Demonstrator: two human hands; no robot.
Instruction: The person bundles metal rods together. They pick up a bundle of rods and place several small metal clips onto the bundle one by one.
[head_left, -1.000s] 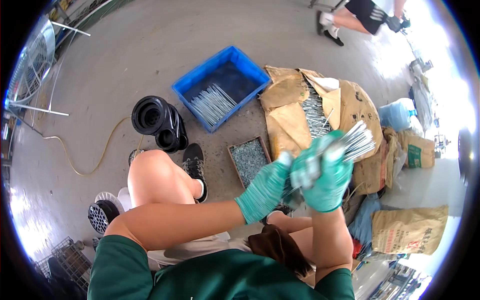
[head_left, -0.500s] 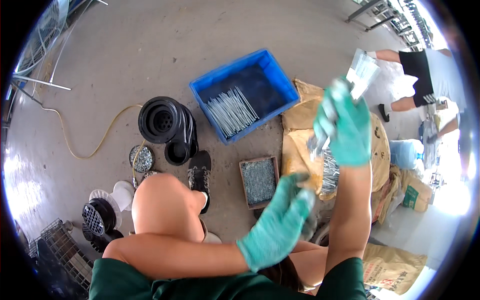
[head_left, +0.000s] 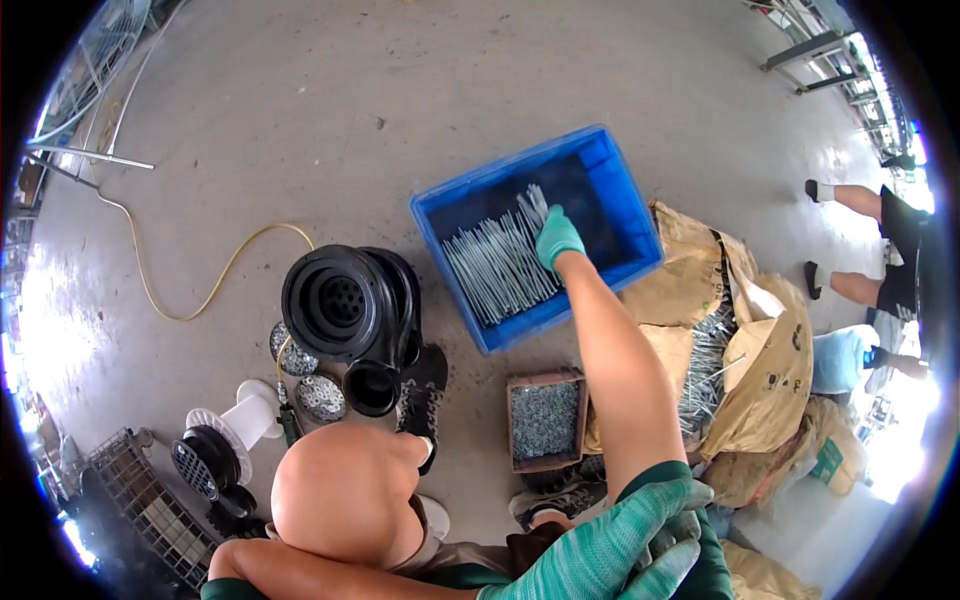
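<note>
My right hand (head_left: 557, 238), in a teal glove, reaches far forward into a blue plastic crate (head_left: 625, 215) on the concrete floor. It is closed around the near ends of a small bundle of thin metal rods (head_left: 531, 205), which fan out over the pile of similar rods (head_left: 495, 270) lying in the crate. My left hand (head_left: 610, 552), also gloved in teal, is low at the bottom edge. Its fingers are spread against my right sleeve and it holds nothing.
A black round housing (head_left: 345, 300) and a yellow hose (head_left: 200, 285) lie to the left. A small box of screws (head_left: 545, 420) sits by my bare knee (head_left: 345, 490). Brown paper sacks (head_left: 760, 370) spilling rods are on the right. Another person's legs (head_left: 860, 240) stand beyond them.
My right hand has swung the rod bundle from up high down into the blue crate. My left hand has let go of the bundle and dropped back toward my body.
</note>
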